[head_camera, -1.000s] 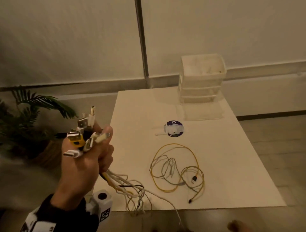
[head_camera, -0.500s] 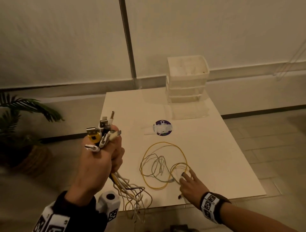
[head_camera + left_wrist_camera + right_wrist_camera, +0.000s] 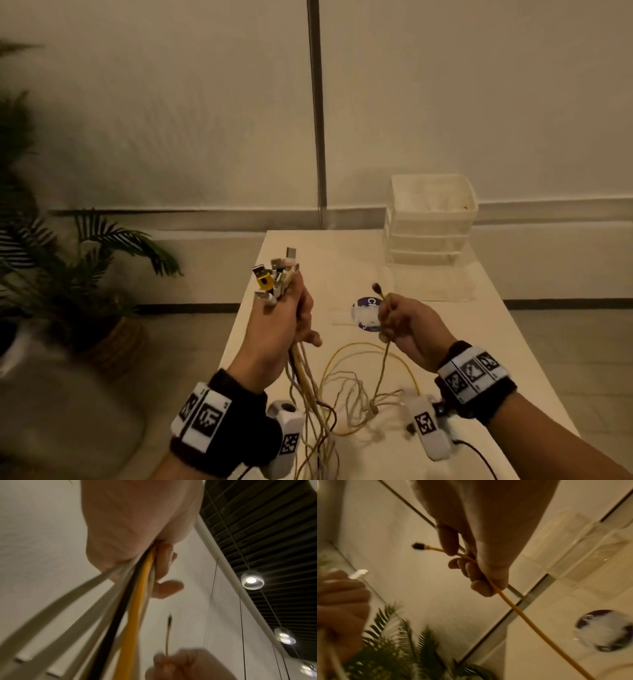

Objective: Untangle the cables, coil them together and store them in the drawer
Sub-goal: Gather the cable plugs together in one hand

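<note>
The left hand (image 3: 281, 329), left of centre in the head view, is fisted around a bundle of cables (image 3: 301, 370); their USB plugs (image 3: 275, 279) fan out above the knuckles, one with a yellow housing. Below the fist the white, black and yellow cords drop toward the lower middle of the frame. The right hand (image 3: 402, 329), just right of centre and level with the left, has its fingers curled round a single yellow cable (image 3: 383, 363), whose small dark plug (image 3: 376, 286) pokes up above the thumb. That cable hangs down into a loose tangle of yellow and white loops (image 3: 359, 383) lying on the white table (image 3: 513, 342) between the two wrists. The stacked drawer unit (image 3: 430, 219) stands at the table's far end, upper right, well apart from both hands. A round purple sticker (image 3: 363, 308) shows between the hands.
</note>
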`<state>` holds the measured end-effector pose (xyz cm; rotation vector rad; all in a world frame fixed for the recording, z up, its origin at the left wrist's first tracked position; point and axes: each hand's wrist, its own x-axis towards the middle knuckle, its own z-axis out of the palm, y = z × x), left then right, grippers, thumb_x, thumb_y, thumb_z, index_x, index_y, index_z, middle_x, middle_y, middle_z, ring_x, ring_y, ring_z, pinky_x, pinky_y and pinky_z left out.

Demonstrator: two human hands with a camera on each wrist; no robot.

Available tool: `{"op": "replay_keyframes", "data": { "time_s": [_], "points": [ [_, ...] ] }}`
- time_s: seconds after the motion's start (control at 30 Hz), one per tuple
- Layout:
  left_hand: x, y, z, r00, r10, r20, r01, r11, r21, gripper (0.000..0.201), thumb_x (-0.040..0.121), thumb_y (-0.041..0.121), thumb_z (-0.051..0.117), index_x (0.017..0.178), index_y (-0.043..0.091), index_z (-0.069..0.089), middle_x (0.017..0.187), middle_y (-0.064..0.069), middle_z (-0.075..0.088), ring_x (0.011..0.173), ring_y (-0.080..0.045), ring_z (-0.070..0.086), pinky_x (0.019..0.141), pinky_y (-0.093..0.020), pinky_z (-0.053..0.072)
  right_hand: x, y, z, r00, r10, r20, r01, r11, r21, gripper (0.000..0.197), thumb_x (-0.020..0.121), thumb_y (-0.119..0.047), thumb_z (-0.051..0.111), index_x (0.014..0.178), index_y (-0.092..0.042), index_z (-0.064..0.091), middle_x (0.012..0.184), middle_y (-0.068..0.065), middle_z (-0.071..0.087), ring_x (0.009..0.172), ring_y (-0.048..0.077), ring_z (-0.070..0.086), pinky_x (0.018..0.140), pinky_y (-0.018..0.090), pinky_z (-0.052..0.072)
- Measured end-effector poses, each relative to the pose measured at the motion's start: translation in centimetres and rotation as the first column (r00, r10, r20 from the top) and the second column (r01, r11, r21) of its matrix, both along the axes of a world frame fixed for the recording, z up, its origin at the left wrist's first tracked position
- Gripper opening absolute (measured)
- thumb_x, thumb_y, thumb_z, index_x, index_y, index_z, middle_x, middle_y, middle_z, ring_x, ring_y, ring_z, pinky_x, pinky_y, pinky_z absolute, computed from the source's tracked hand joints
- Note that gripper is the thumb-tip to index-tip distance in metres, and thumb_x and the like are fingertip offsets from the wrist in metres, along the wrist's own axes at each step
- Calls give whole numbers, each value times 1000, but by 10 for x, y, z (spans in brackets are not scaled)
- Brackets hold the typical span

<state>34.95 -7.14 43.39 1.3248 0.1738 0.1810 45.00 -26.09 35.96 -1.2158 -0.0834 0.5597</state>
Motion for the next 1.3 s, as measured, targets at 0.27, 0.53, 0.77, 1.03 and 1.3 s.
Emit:
{"op": "replay_keyframes", "data": {
  "time_s": [0.27, 0.53, 0.77, 1.03, 1.3],
  "points": [
    [22, -1, 3, 988, 147, 55, -145, 989, -37, 46, 86, 55, 47, 66, 13, 53, 50, 2, 27, 45, -12, 17, 45, -25, 15, 78, 29, 117, 764, -370, 528, 443, 896, -12, 30, 93, 4, 48, 82, -18, 65, 76, 2, 59, 67, 14, 55, 71, 31, 52],
    [21, 4, 9, 976, 64, 209, -66, 998, 3, 40, 81, 46, 59, 88, 7, 66, 52, 4, 29, 43, -11, 20, 42, -22, 19, 57, 17, 193, 562, -157, 812, 323, 946, -41, 15, 96, -3, 50, 101, -10, 62, 81, 9, 67, 57, 16, 59, 57, 27, 54],
    [48, -15, 11, 971, 106, 213, -113, 993, 22, 37, 75, 33, 73, 101, 6, 72, 59, -11, 36, 45, -14, 27, 41, -21, 23, -4, 52, 99, 797, 26, 604, 101, 979, -175, 3, 93, -7, 57, 90, -5, 57, 67, -1, 69, 50, 15, 50, 48, 26, 43],
    [55, -3, 10, 936, 310, 167, -324, 944, 61, 25, 99, 24, 51, 79, 14, 63, 53, 4, 33, 45, -9, 27, 43, -24, 27, 1, 40, 2, 842, 213, 496, 18, 907, -421, 18, 93, -19, 57, 82, -15, 43, 55, 1, 51, 50, 12, 45, 53, 25, 39],
    [16, 26, 76, 816, 321, 481, -371, 928, 11, 35, 95, 46, 50, 66, 25, 49, 58, 4, 37, 47, -11, 26, 42, -25, 23, 12, 9, -92, 863, 298, 408, 103, 686, -720, 51, 89, -46, 58, 55, -21, 30, 52, -8, 30, 50, 7, 29, 53, 25, 26]
  ]
}}
